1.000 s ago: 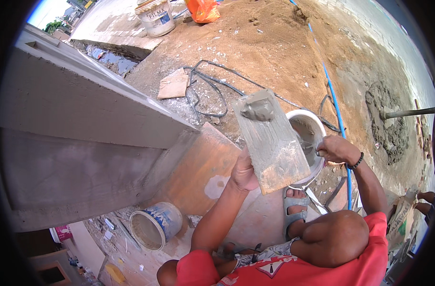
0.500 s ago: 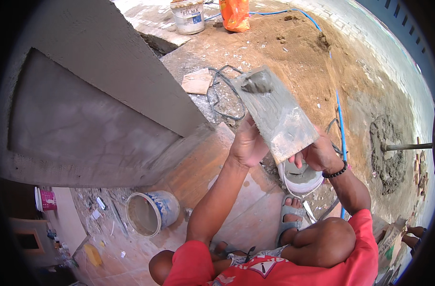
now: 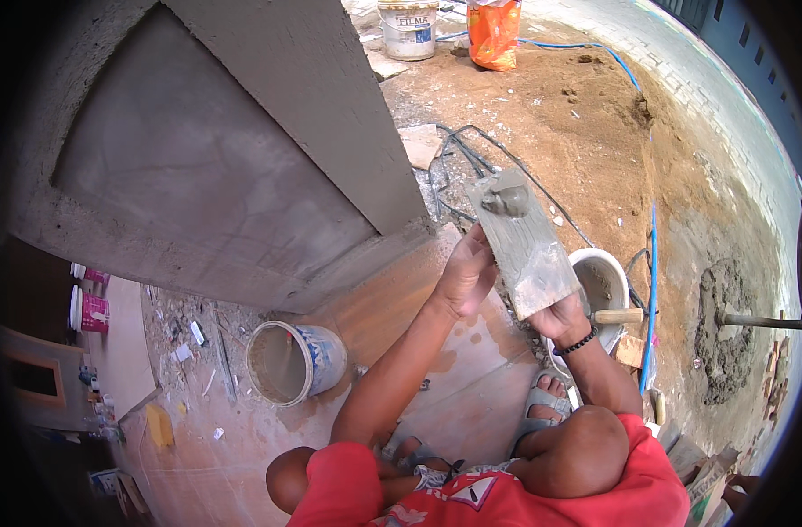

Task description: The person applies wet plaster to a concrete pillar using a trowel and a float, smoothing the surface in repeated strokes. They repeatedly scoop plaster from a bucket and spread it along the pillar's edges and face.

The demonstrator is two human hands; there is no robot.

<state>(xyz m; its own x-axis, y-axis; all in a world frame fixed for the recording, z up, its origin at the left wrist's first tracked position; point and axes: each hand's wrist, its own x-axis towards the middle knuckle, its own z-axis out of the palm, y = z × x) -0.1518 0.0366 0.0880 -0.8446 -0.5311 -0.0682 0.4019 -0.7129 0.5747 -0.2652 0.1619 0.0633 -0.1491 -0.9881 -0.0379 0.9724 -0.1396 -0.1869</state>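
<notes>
A flat rectangular mortar board point(image 3: 533, 250), smeared with grey cement, is held up tilted in front of me. A wet lump of mortar point(image 3: 506, 200) sits near its far end. My left hand point(image 3: 468, 274) grips the board's left edge, its fingertips partly behind it. Beneath the near end, my right hand point(image 3: 560, 318) holds the board, most of its fingers hidden underneath. Behind that hand stands a white bucket point(image 3: 625, 279) with grey residue inside, partly covered by the board and my arm. A wooden handle point(image 3: 619, 316) lies across the bucket's side.
At left rises a freshly plastered grey wall point(image 3: 304, 97). A bucket of grey mix point(image 3: 326, 362) stands on the tiles below it. Beyond are a sand heap point(image 3: 550, 114), a dark cable point(image 3: 484, 132), a blue hose point(image 3: 652, 290), an orange bag point(image 3: 493, 37) and a wet mortar patch point(image 3: 722, 338).
My view has swung left, so the surroundings sit further right. The board has come lower and nearer, still in both hands. More of the white bucket and the wooden handle now show.
</notes>
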